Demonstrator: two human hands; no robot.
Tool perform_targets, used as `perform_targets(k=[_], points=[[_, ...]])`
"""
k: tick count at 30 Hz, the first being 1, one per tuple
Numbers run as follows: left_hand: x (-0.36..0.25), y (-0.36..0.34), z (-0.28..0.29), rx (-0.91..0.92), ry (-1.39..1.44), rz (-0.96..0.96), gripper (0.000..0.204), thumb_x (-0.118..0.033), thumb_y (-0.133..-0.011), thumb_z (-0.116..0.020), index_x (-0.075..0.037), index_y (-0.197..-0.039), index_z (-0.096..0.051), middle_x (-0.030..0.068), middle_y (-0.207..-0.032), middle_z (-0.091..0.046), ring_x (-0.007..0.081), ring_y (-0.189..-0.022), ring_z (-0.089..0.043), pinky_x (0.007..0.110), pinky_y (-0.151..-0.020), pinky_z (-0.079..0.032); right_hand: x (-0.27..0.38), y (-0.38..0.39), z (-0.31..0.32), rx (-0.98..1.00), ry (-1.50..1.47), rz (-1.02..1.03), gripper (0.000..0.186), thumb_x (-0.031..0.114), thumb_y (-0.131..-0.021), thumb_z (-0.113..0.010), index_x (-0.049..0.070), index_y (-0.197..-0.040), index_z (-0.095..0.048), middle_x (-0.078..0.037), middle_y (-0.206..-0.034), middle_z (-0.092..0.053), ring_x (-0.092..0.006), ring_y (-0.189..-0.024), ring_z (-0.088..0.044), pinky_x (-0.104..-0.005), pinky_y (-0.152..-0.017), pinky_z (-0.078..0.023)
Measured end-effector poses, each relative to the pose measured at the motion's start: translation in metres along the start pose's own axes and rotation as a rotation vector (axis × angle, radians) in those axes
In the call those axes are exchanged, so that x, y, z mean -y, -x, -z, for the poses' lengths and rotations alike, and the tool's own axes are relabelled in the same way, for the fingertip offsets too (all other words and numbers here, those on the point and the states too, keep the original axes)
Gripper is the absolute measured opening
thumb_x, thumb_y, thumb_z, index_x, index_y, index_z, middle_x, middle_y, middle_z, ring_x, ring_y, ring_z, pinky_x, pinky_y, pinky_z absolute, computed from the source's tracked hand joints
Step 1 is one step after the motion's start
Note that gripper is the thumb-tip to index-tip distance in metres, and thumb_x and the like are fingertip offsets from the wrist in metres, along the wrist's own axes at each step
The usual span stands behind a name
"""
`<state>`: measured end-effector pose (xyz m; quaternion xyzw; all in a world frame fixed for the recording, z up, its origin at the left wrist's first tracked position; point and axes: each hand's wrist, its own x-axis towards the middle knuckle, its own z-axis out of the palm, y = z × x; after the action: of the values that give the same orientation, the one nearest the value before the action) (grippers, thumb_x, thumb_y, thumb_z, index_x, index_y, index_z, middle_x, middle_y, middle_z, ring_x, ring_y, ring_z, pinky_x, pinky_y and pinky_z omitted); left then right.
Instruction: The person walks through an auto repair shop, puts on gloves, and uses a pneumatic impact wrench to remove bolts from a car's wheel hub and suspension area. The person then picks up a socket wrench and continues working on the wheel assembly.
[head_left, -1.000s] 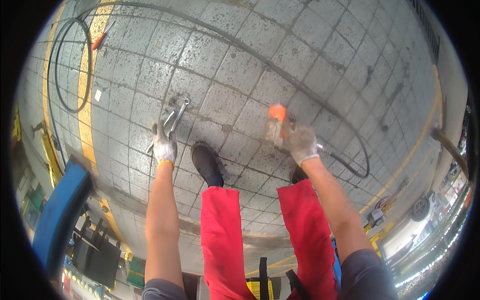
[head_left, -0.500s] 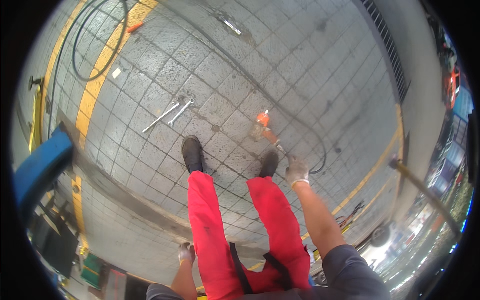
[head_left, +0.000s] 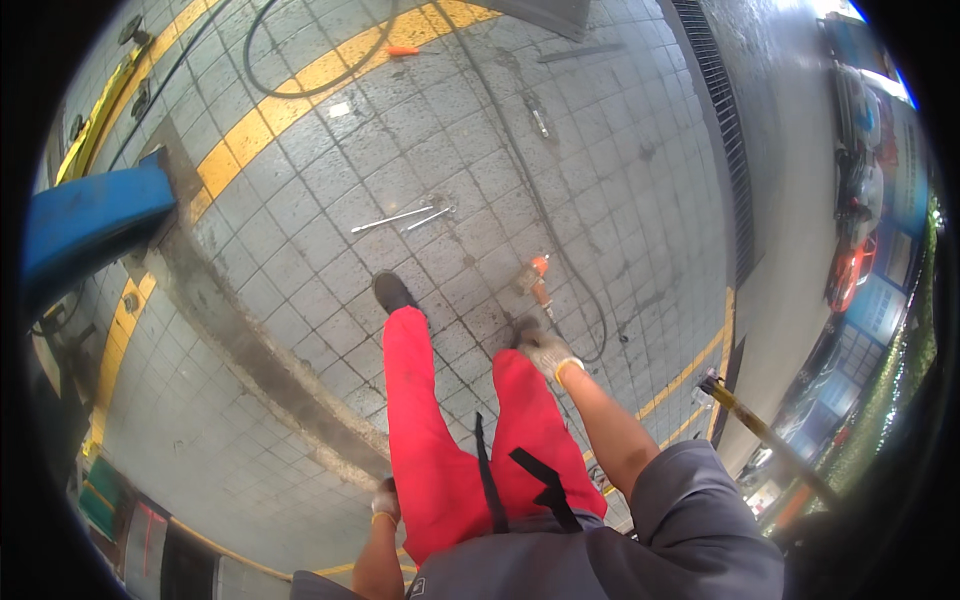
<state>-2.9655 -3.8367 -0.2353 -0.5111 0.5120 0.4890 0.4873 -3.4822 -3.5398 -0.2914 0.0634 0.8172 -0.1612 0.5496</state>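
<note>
My right hand (head_left: 547,354), in a pale work glove, is beside my right knee and shoe; its fingers are not clear enough to show whether they are closed. Just beyond it on the tiled floor lies an orange-and-grey air impact wrench (head_left: 535,280), apart from the hand, with its handle toward me. A dark air hose (head_left: 566,255) curves past it on the right. My left hand (head_left: 386,499), also gloved, hangs by my left thigh with its fingers mostly hidden. Two silvery hand tools, a long bar (head_left: 385,220) and a wrench (head_left: 428,219), lie ahead of my left shoe.
An orange-handled tool (head_left: 403,51) lies on the yellow floor line. A silver socket-like piece (head_left: 541,123) is farther off. At the left a blue lift arm (head_left: 95,225) reaches in. A floor grate (head_left: 722,130) runs along the right, and a yellowish pole (head_left: 760,430) slants nearby.
The view has turned and my body is more upright. My right hand has drawn back from near the wrench's handle end toward my knee. The wrench still lies on the floor.
</note>
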Motion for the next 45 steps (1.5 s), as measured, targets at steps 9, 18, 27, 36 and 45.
perform_targets(k=[9,18,27,36,45], points=[[-0.029,0.048,0.101,-0.153,0.098,-0.004,0.045,-0.029,-0.097,-0.07,-0.004,-0.135,-0.072,0.0222,-0.126,-0.077,0.0354,-0.119,-0.073,0.042,-0.103,-0.055,0.147,0.021,0.025,-0.027,-0.081,0.018,0.059,0.037,-0.096,-0.068,0.002,-0.143,-0.066,-0.028,-0.139,-0.068,-0.0372,-0.131,-0.065,-0.0393,-0.109,-0.048],[-0.094,0.09,0.131,-0.088,0.204,0.148,0.049,-0.035,-0.097,-0.068,-0.002,-0.134,-0.072,0.0181,-0.113,-0.079,0.0268,-0.101,-0.076,0.038,-0.092,-0.057,0.142,0.046,0.072,-0.035,0.017,-0.098,0.066,0.04,-0.097,-0.067,-0.005,-0.145,-0.064,-0.026,-0.147,-0.066,-0.0369,-0.141,-0.061,-0.0391,-0.118,-0.044],[-0.263,0.106,0.251,-0.184,0.326,0.073,0.041,-0.023,-0.106,-0.065,0.002,-0.138,-0.068,0.0118,-0.115,-0.076,0.0151,-0.086,-0.068,0.033,-0.075,-0.058,0.242,-0.022,0.145,-0.012,0.019,-0.049,0.049,0.04,-0.095,-0.064,0.004,-0.127,-0.075,-0.024,-0.118,-0.076,-0.0383,-0.112,-0.072,-0.0431,-0.102,-0.054],[-0.421,0.077,0.366,-0.082,0.583,-0.055,0.043,-0.01,-0.106,-0.059,0.006,-0.146,-0.059,0.0222,-0.143,-0.068,0.0348,-0.127,-0.068,0.045,-0.111,-0.054,0.454,-0.099,0.297,-0.056,-0.165,-0.032,0.057,0.039,-0.096,-0.059,0.005,-0.142,-0.069,-0.018,-0.121,-0.078,-0.0288,-0.107,-0.075,-0.0417,-0.096,-0.055],[-0.574,0.06,0.577,-0.149,-0.06,-0.134,0.047,-0.041,-0.104,-0.062,-0.004,-0.13,-0.072,0.0238,-0.123,-0.077,0.0405,-0.115,-0.072,0.045,-0.099,-0.056,0.623,-0.128,0.374,-0.15,-0.485,-0.13,0.034,0.024,-0.097,-0.065,-0.002,-0.119,-0.074,-0.009,-0.089,-0.072,-0.0174,-0.073,-0.065,-0.0344,-0.066,-0.052]])
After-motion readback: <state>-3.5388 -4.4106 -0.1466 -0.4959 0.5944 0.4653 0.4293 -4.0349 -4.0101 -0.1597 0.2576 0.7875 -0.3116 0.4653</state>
